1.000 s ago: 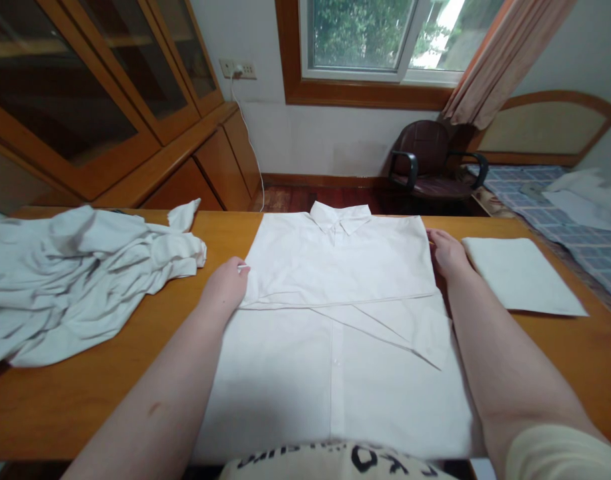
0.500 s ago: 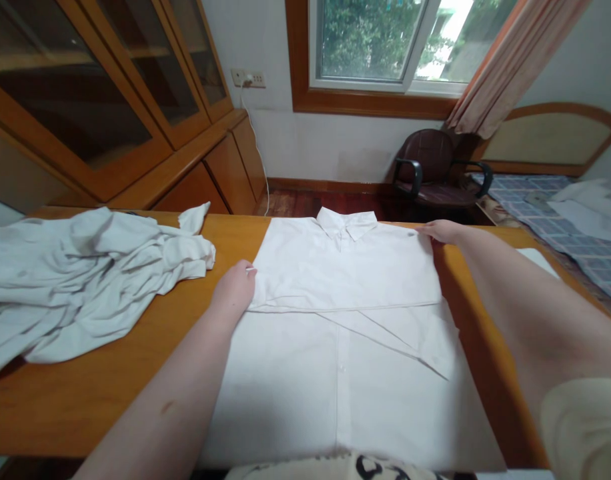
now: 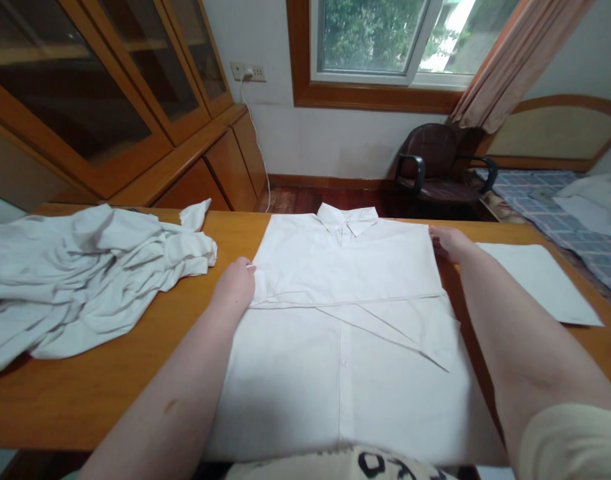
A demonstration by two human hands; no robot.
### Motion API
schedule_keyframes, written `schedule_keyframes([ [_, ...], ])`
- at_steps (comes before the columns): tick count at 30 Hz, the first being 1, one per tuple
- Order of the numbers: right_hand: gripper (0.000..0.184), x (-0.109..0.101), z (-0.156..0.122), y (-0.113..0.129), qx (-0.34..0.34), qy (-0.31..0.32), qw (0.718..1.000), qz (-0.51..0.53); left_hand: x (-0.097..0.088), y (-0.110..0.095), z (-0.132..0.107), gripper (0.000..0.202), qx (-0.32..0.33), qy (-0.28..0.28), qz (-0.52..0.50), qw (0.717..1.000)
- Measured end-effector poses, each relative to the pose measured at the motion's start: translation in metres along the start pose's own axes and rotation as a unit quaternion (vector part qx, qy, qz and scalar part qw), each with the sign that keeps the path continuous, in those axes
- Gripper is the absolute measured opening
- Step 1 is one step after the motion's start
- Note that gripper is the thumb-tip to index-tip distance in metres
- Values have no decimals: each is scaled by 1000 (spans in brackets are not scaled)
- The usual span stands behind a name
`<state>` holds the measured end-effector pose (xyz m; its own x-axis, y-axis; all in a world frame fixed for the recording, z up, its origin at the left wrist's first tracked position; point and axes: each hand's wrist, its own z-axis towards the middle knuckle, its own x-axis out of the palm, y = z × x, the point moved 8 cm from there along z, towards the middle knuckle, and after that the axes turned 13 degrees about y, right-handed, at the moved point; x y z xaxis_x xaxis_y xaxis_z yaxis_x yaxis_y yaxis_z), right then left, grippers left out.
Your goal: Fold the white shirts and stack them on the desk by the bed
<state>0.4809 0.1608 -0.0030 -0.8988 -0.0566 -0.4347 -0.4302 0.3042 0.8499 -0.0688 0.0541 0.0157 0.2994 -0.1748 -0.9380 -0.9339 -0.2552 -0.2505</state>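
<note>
A white collared shirt (image 3: 345,267) lies front up on the table, its collar at the far edge and its sleeves laid across the body in creased folds. My left hand (image 3: 238,283) is closed on the shirt's left side edge, with a bit of white cloth showing at the fingertips. At the upper right shoulder corner, my right hand (image 3: 451,243) has its fingers curled against the cloth edge; the fingertips are partly hidden.
A crumpled heap of white cloth (image 3: 95,267) covers the left of the wooden table (image 3: 150,380). A flat white sheet (image 3: 540,280) lies to the right. Beyond stand a glass-door cabinet (image 3: 175,133), an office chair (image 3: 430,160) and a bed (image 3: 540,190).
My right hand has shifted slightly right and down along the shoulder edge, and the shirt's corner there now lies flatter. More of the white sheet shows. My left hand stays at its edge.
</note>
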Motion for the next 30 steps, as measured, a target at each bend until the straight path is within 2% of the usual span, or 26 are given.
schedule_keyframes([
  [3, 18, 16, -30, -21, 58, 92, 992, 59, 0, 0, 1, 30, 0, 0, 0, 1000],
  [6, 15, 29, -62, -33, 97, 145, 978, 114, 0, -1, 1, 31, -7, 6, 5, 1000],
  [10, 20, 37, -92, -28, 65, 139, 980, 128, -4, -9, -9, 31, -13, 10, 40, 999],
  [13, 34, 30, -108, -24, 25, 90, 990, 108, -16, -34, -24, 35, -3, -21, 101, 995],
  [15, 54, 27, -118, -24, -1, 81, 993, 81, -24, -64, -33, 38, 36, -29, 120, 992],
  [17, 73, 30, -127, -24, -27, 101, 994, 26, -27, -100, -35, 38, 90, -4, 114, 989],
  [19, 77, 33, -134, -23, -46, 96, 992, -63, -29, -140, -32, 40, 144, 21, 92, 985],
  [22, 67, 31, -142, -16, -47, 2, 973, -225, -25, -203, -18, 41, 214, 68, -1, 974],
  [25, 49, 31, -146, -6, -16, -82, 940, -332, -5, -271, -1, 37, 267, 132, -119, 947],
  [28, 25, 33, -145, -5, 30, -90, 917, -388, 31, -336, 14, 36, 280, 203, -202, 916],
  [30, 16, 34, -145, -4, 42, -80, 906, -414, 53, -369, 24, 41, 272, 207, -238, 909],
])
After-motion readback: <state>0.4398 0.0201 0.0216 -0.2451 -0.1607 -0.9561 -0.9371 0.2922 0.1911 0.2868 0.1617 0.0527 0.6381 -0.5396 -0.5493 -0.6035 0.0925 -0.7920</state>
